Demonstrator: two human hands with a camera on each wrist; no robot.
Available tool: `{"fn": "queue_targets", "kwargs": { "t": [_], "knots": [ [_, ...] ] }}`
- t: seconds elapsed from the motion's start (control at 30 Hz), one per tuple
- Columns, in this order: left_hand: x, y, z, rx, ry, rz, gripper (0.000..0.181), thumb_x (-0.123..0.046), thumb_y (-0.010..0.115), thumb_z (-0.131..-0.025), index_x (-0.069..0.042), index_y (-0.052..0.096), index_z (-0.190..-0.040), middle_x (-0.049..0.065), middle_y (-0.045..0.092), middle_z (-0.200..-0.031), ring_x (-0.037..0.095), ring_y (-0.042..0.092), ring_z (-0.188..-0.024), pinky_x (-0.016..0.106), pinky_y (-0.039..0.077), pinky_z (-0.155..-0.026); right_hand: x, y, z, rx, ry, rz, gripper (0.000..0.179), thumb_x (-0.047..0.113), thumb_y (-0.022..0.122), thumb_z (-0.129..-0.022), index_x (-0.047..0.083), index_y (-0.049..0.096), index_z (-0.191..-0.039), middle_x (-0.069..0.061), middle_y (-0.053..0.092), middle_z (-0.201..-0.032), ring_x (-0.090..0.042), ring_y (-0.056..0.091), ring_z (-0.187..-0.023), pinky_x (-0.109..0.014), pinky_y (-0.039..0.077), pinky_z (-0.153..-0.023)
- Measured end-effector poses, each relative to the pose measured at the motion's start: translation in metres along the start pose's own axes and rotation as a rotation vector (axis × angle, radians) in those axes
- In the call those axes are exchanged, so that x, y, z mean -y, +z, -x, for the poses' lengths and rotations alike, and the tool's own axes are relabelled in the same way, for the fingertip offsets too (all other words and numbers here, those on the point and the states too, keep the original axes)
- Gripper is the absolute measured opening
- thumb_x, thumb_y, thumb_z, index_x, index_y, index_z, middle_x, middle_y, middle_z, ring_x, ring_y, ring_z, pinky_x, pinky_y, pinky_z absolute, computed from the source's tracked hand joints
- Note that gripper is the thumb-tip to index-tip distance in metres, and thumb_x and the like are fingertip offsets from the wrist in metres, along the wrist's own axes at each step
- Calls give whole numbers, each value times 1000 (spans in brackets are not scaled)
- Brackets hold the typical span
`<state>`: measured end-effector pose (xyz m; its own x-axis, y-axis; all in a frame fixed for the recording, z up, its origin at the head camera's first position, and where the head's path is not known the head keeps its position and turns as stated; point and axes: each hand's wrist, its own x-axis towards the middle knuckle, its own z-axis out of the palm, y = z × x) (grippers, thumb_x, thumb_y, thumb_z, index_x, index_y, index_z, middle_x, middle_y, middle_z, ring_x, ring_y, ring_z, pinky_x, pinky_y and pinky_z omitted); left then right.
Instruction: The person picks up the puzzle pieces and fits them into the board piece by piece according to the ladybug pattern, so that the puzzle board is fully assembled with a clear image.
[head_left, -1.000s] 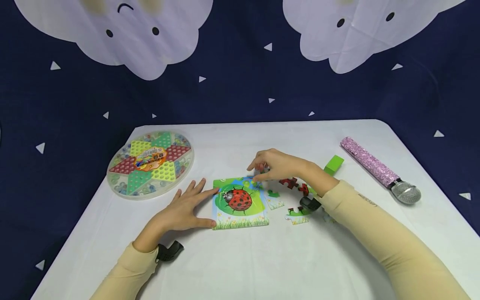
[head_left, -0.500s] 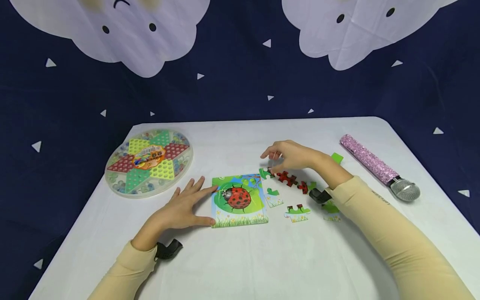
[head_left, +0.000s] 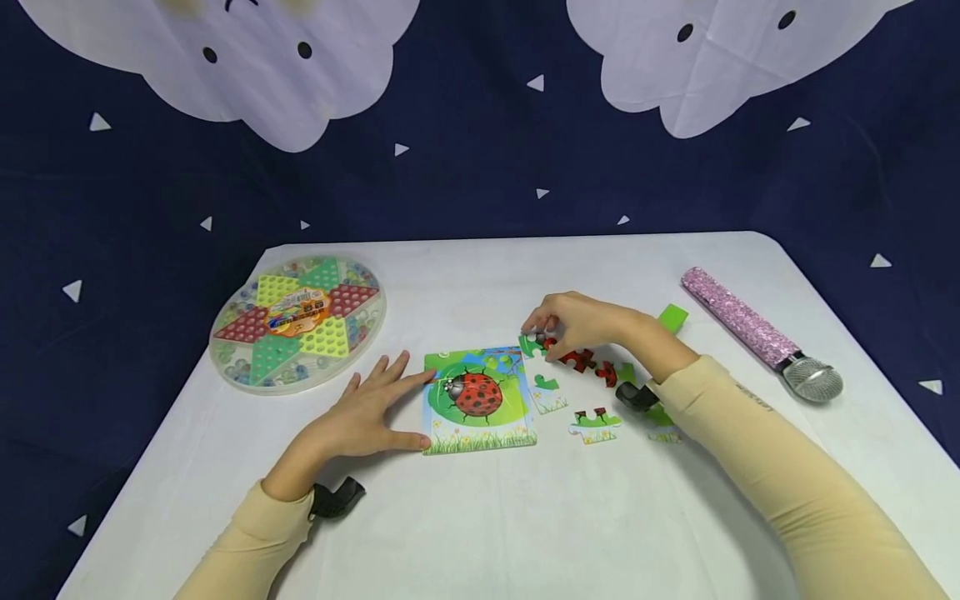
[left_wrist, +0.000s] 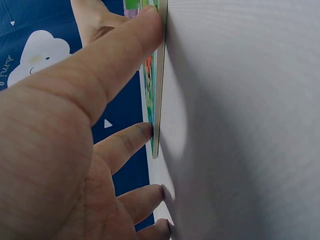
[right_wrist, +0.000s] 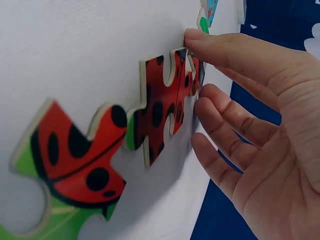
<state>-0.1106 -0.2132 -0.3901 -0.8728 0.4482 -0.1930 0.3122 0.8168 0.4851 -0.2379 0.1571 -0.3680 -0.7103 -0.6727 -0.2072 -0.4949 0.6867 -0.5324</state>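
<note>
A square ladybird picture board point(head_left: 480, 402) lies flat at the middle of the table. My left hand point(head_left: 360, 421) has its fingers spread, thumb and index fingertip touching the board's left edge. In the left wrist view that thumb point(left_wrist: 115, 60) presses the board's pale edge. My right hand point(head_left: 573, 321) pinches a red and dark puzzle piece just past the board's upper right corner, mostly hidden by the fingers. The right wrist view shows a red spotted puzzle piece point(right_wrist: 157, 110) right beside those fingers, and a red and green puzzle piece point(right_wrist: 80, 155) nearer the camera.
Right of the board lie a flowered corner puzzle piece point(head_left: 551, 402), a grass-edged puzzle piece point(head_left: 596, 427) and others partly under the right wrist. A green block point(head_left: 672, 317) and a pink glitter microphone point(head_left: 757, 333) lie farther right. A round marble game board point(head_left: 300, 325) sits back left.
My right hand has lifted off the board's upper right corner, shifted right, then lowered with its fingers closing on the red and dark puzzle piece. The left hand keeps its place.
</note>
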Motion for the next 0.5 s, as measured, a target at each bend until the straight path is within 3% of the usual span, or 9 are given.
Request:
{"fn": "queue_targets", "kwargs": {
  "t": [0.5],
  "knots": [
    [0, 1, 0, 2, 0, -5, 98, -56, 87, -85, -28, 41, -167, 23, 14, -179, 58, 6, -163, 86, 5, -122, -3, 1, -2, 19, -18, 5, 49, 17, 87, -92, 8, 73, -138, -7, 69, -116, -20, 63, -106, -39, 55, -96]
  ]
}}
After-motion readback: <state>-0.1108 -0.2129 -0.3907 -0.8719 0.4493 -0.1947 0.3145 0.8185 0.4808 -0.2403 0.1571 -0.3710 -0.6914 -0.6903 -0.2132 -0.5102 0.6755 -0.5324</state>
